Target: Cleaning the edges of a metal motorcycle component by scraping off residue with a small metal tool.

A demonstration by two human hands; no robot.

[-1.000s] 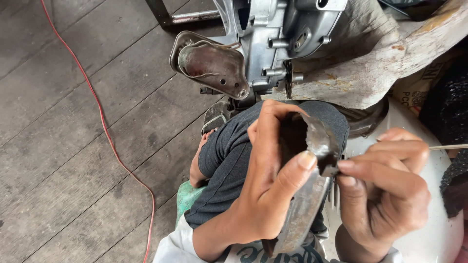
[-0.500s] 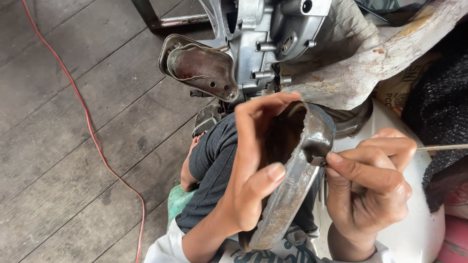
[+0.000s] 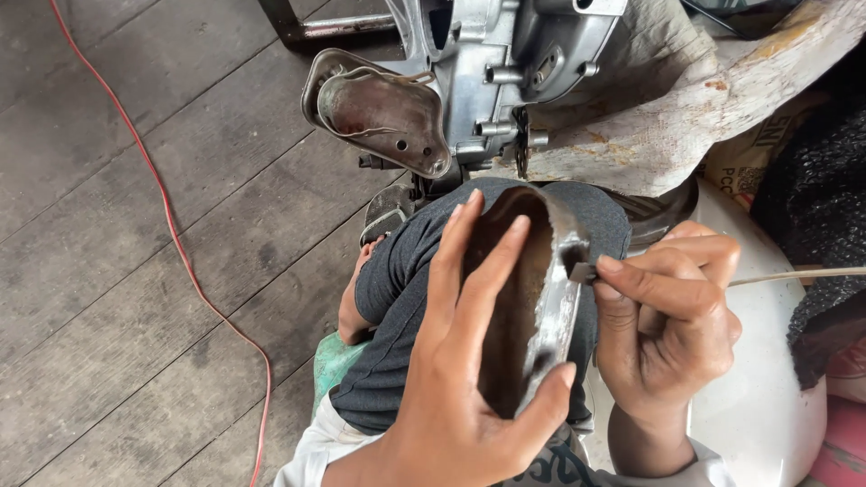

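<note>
Since a moment ago the left hand has tilted the rusty curved metal cover more upright (grip clenched), the right hand at three o'clock pinching a small dark scraper to its rim.

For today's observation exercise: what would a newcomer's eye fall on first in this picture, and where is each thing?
At centre, the left hand grips a rusty metal cover over the knee, while the right hand presses a small blade to its rim. Above sits a silver engine with a second cover leaning on it. A red cable snakes across the plank floor at left.
</note>
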